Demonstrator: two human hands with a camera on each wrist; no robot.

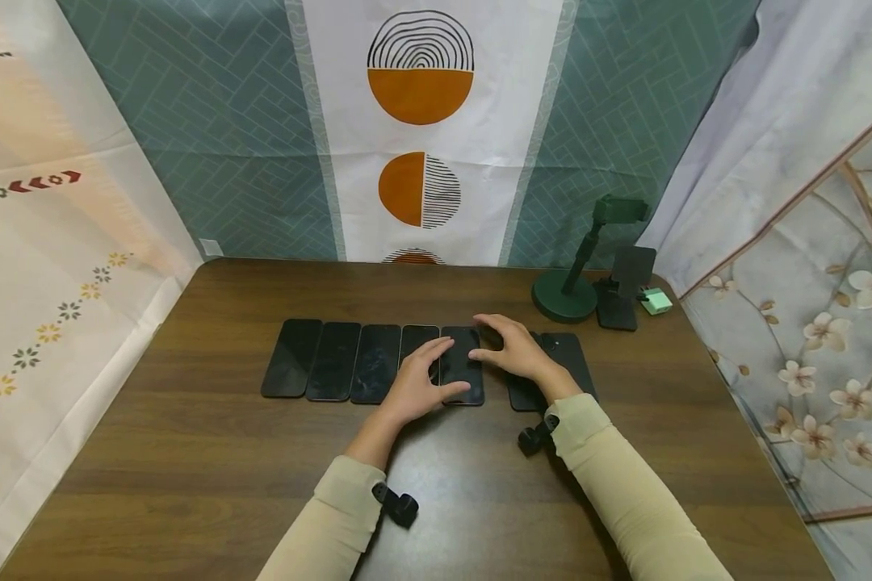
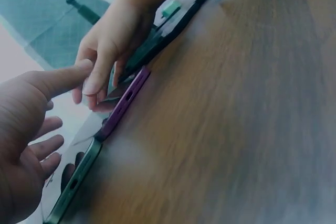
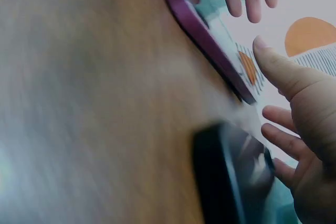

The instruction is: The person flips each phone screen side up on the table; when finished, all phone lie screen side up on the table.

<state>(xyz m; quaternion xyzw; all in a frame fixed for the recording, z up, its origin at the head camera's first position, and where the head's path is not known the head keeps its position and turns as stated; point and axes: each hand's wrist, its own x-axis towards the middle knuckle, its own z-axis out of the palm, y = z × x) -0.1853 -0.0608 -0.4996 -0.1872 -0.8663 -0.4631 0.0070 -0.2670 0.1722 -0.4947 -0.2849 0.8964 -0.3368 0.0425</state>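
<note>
Several smartphones lie flat in a side-by-side row on the brown table, dark screens up. At the row's right end is a purple-edged phone (image 1: 461, 373) (image 2: 123, 106) (image 3: 202, 35). My left hand (image 1: 419, 383) is over its left side and the neighbouring phone (image 1: 419, 332), fingers spread and thumb reaching across its lower part. From the right, my right hand (image 1: 512, 347) hovers by its upper right edge, fingers loosely bent. Neither hand holds anything. Two more dark phones sit right of the row, one phone (image 1: 526, 394) partly hidden by my right hand, the other phone (image 1: 570, 363) beside it.
At the back right stand a dark green stand (image 1: 565, 294) with a round base and a black folding stand (image 1: 621, 290). A small mint-green block (image 1: 656, 301) sits beside them. Behind the wooden table (image 1: 211, 500) hangs a patterned cloth backdrop (image 1: 247, 161).
</note>
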